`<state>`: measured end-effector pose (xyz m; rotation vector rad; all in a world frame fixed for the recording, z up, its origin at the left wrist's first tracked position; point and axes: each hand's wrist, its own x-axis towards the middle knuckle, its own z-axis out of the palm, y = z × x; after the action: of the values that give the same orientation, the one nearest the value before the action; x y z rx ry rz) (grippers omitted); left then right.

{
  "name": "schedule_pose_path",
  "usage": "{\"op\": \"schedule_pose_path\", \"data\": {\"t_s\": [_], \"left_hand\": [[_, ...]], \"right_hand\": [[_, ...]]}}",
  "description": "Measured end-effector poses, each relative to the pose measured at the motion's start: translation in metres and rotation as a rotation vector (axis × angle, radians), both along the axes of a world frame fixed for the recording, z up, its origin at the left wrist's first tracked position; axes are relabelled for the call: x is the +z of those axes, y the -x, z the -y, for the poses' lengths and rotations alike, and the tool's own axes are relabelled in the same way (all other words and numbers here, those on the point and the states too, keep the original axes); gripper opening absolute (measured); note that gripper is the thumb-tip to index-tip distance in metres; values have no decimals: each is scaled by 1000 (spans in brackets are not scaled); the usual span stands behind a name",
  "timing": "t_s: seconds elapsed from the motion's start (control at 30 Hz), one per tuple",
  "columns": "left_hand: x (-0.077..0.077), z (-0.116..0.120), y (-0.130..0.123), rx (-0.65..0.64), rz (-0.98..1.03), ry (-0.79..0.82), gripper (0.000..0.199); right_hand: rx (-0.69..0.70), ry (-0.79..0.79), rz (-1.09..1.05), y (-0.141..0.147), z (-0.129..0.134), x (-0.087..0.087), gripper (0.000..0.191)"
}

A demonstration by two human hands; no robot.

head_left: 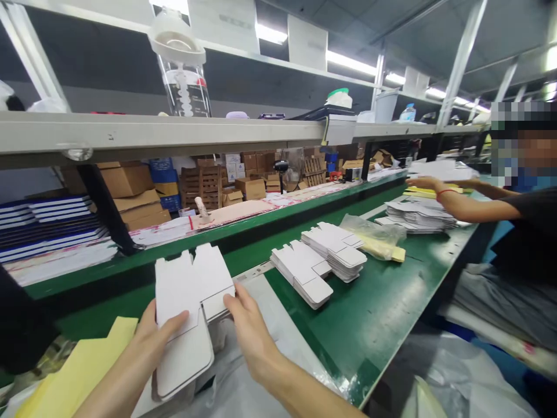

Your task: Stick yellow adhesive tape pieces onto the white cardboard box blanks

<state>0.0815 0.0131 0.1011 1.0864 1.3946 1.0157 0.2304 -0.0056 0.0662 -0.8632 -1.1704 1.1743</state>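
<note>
Between my two hands is a stack of flat white die-cut box blanks, tilted up toward me. My left hand grips its left side, with the thumb lying across the top sheet. At the right edge, my right hand pinches the stack with its thumb on top; the fingers underneath are hidden. Below the stack lies crinkled clear plastic. Beyond my right hand, two more piles of white box blanks, a nearer pile and a farther pile, rest on the green bench.
Yellow sheets lie at my lower left. A plastic bag with yellow pieces sits past the piles. Farther right, a co-worker's arm reaches over a white stack. An overhead shelf carries a clear bottle.
</note>
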Motion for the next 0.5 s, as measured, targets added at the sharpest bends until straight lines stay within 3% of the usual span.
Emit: {"op": "schedule_pose_path", "data": {"t_s": [0.1, 0.2, 0.3, 0.4, 0.5], "left_hand": [[13, 2, -28, -86, 154, -4, 52], [15, -5, -69, -309, 243, 87, 37], [8, -21, -118, -534, 228, 183, 35], [-2, -41, -164, -637, 195, 222, 37], [-11, -60, -198, -714, 162, 215, 36]], "right_hand": [[-66, 68, -185, -29, 6, 16, 38], [-170, 63, -260, -76, 6, 15, 33], [-302, 79, -232, -129, 0, 4, 33], [-417, 89, -196, -171, -3, -5, 40], [-557, 79, -134, -193, 3, -14, 51]]}}
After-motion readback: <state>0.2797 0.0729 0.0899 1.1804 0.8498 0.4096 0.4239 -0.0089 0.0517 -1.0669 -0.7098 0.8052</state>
